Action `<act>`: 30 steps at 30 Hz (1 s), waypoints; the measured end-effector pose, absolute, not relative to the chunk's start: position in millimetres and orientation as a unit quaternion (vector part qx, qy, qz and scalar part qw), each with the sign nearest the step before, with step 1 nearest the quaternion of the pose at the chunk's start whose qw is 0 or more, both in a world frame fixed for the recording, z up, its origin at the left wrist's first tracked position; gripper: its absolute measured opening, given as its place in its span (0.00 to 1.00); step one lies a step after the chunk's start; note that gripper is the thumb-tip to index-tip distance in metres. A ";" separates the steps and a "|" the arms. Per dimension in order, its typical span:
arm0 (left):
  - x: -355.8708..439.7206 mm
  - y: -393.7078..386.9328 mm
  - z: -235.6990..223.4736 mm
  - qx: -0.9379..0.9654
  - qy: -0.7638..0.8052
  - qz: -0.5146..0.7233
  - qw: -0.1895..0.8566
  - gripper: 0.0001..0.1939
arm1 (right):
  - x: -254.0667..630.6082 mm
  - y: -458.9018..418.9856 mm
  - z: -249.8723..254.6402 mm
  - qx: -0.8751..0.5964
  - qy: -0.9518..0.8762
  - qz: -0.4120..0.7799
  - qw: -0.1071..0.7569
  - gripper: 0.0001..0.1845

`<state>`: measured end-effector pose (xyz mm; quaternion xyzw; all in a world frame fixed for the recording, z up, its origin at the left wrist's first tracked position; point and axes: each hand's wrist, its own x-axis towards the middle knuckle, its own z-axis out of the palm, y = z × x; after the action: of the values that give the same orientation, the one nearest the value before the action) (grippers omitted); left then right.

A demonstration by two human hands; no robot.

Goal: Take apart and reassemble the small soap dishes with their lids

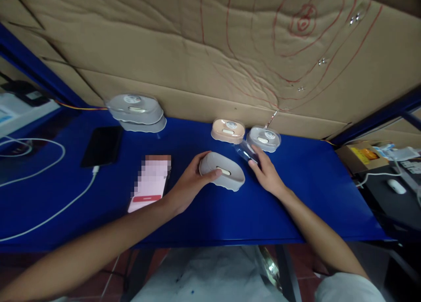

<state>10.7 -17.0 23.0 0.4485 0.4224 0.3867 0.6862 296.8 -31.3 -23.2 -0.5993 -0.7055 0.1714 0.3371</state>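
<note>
Near the middle of the table, my left hand [200,172] is closed around the side of a grey oval container [226,164]. My thumb rests on the cream oval piece at its centre. To the right, a clear plastic lid [246,151] is in the fingers of my right hand [267,172], apart from the container. Just behind stand a peach container [227,131] and a second grey container [263,139], both with clear covers and round stickers. The undersides of my fingers are partly hidden.
A phone [149,183] with a lit screen lies left of my left hand. Farther left, a black phone [102,147] has a white cable [79,197] plugged in. Stacked grey containers [138,113] stand against the cardboard wall [158,43]. The blue table's front edge [230,242] is close.
</note>
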 end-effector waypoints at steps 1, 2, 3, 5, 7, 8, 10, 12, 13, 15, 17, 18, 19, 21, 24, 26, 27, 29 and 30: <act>10.7 -17.4 22.7 0.451 0.419 0.390 0.685 0.35 | 293.5 -33.7 -22.2 -0.587 -0.684 0.221 0.371 0.36; 10.8 -17.8 22.6 0.454 0.414 0.393 0.684 0.35 | 289.4 -36.8 -20.7 -0.570 -0.665 0.274 0.397 0.36; 10.9 -18.3 22.6 0.457 0.409 0.396 0.683 0.35 | 284.8 -40.5 -19.0 -0.549 -0.652 0.323 0.411 0.36; 11.1 -19.3 23.3 0.462 0.401 0.400 0.682 0.37 | 274.7 -48.9 -15.8 -0.515 -0.652 0.375 0.411 0.36; 11.1 -20.2 24.4 0.469 0.398 0.398 0.681 0.39 | 265.5 -57.4 -13.5 -0.506 -0.679 0.359 0.392 0.37; 11.0 -20.6 24.9 0.473 0.397 0.396 0.679 0.40 | 261.7 -61.1 -12.6 -0.504 -0.699 0.336 0.381 0.37; 10.6 -21.1 24.6 0.490 0.393 0.393 0.672 0.41 | 256.1 -67.0 -11.1 -0.490 -0.741 0.291 0.356 0.35; 9.9 -21.0 22.3 0.521 0.383 0.393 0.654 0.41 | 253.2 -70.0 -9.4 -0.466 -0.777 0.264 0.332 0.35; 9.5 -20.6 20.5 0.537 0.378 0.394 0.643 0.42 | 252.6 -70.5 -8.2 -0.456 -0.790 0.253 0.321 0.35; 8.8 -19.7 16.5 0.565 0.366 0.394 0.626 0.43 | 252.5 -70.2 -5.2 -0.442 -0.812 0.228 0.306 0.37; 7.9 -18.9 13.3 0.584 0.351 0.389 0.620 0.44 | 253.2 -69.0 -1.6 -0.428 -0.829 0.198 0.299 0.39; 7.4 -18.7 12.4 0.593 0.344 0.384 0.619 0.45 | 253.7 -68.5 0.1 -0.422 -0.836 0.186 0.297 0.40; 6.8 -18.6 12.0 0.600 0.338 0.380 0.617 0.45 | 254.2 -68.2 1.5 -0.417 -0.841 0.177 0.296 0.40; 5.7 -18.9 12.5 0.613 0.331 0.376 0.610 0.47 | 255.3 -68.3 2.8 -0.414 -0.846 0.168 0.291 0.41; 4.9 -19.2 14.2 0.627 0.316 0.361 0.613 0.49 | 256.5 -69.3 1.1 -0.412 -0.851 0.166 0.279 0.43; 5.0 -19.4 14.7 0.631 0.308 0.342 0.625 0.47 | 256.8 -69.2 -0.1 -0.416 -0.846 0.186 0.276 0.45; 5.1 -19.7 14.7 0.632 0.306 0.334 0.629 0.45 | 256.9 -68.6 0.2 -0.416 -0.842 0.203 0.277 0.47; 4.9 -20.9 15.0 0.642 0.303 0.320 0.627 0.44 | 257.8 -66.3 3.6 -0.412 -0.836 0.235 0.276 0.50; 4.5 -21.6 15.4 0.658 0.301 0.312 0.615 0.44 | 259.1 -65.0 6.5 -0.408 -0.836 0.244 0.274 0.51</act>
<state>4.5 -21.6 15.4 0.6583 0.3009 0.3122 0.6153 259.1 -65.0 6.5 -0.4081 -0.8361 0.2436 0.2739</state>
